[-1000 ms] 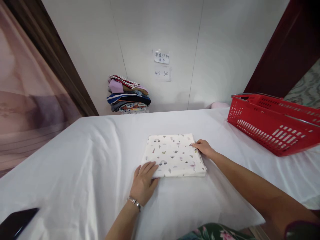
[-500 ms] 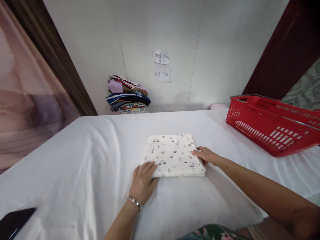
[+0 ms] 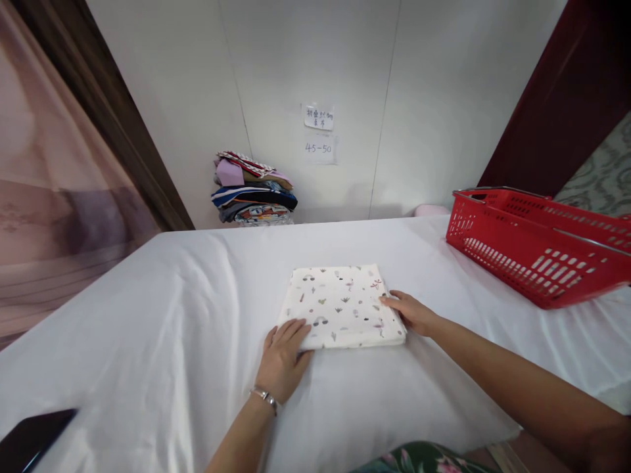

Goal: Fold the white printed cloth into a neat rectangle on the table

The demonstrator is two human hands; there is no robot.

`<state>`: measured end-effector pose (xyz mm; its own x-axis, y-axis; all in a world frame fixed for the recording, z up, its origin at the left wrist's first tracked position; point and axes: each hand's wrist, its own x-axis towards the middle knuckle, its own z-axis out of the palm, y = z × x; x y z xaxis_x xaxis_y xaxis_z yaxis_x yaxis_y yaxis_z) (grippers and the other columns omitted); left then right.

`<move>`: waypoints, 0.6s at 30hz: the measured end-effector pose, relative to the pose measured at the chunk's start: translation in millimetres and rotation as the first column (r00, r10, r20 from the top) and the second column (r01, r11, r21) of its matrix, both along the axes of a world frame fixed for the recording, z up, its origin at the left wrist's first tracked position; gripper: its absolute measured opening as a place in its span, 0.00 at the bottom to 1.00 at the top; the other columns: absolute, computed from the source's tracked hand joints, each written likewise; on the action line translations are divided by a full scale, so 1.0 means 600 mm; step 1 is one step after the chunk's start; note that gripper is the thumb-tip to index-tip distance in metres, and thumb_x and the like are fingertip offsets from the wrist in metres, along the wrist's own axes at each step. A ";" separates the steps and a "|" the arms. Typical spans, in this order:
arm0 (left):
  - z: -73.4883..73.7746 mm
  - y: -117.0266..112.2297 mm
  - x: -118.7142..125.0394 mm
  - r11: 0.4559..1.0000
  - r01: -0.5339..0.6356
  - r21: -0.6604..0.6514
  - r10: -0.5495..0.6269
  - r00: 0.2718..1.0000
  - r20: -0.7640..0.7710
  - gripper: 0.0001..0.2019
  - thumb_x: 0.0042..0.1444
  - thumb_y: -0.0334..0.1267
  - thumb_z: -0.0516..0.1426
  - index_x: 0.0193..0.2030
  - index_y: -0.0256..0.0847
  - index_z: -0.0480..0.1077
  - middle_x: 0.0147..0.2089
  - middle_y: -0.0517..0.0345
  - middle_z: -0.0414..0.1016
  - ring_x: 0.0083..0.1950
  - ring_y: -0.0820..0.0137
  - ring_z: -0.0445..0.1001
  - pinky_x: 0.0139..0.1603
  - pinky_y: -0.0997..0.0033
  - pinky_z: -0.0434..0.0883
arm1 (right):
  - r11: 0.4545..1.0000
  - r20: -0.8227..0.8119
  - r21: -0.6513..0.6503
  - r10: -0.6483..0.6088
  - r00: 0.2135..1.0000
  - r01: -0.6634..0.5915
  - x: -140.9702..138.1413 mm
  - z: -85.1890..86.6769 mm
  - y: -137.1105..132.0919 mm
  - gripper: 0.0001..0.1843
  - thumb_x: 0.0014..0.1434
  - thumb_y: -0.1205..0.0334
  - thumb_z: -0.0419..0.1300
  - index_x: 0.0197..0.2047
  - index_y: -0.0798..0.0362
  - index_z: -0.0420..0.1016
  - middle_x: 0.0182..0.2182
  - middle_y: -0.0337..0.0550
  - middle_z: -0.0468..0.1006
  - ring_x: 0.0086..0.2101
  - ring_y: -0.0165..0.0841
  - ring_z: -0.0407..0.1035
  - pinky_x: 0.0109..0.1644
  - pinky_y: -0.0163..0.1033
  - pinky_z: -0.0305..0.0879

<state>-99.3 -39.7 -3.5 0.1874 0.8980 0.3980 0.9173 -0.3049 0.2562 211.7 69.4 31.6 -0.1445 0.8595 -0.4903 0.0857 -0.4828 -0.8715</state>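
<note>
A white folded cloth [image 3: 340,305] printed with small rainbows, plants and birds lies flat in the middle of the table, in a neat square. On its near left corner rests my left hand [image 3: 282,361], fingers stretched out over the top and thumb by the front edge. My right hand [image 3: 413,313] is at the right edge of the cloth, with one digit on the top layer and the others curled at the side. The undersides of those fingers are hidden.
A white sheet [image 3: 197,368] with wrinkles covers the table. The red plastic basket [image 3: 532,249] stands at the right. A stack of folded fabrics [image 3: 255,190] sits by the wall beyond the far edge. At the near left lies a dark phone-like object [image 3: 37,437].
Both hands and the cloth stay almost where they were. My right hand has shifted very slightly to the right at the edge.
</note>
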 end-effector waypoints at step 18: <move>0.000 -0.006 0.008 0.999 0.040 0.026 -0.039 0.998 -0.053 0.26 0.47 0.23 0.49 0.54 0.41 0.66 0.58 0.52 0.67 0.61 0.60 0.61 0.60 0.50 0.59 | 0.992 -0.038 0.068 -0.101 0.994 0.103 0.022 -0.022 -0.001 0.49 0.47 0.57 0.66 0.66 0.50 0.43 0.55 0.54 0.67 0.44 0.41 0.71 0.45 0.42 0.69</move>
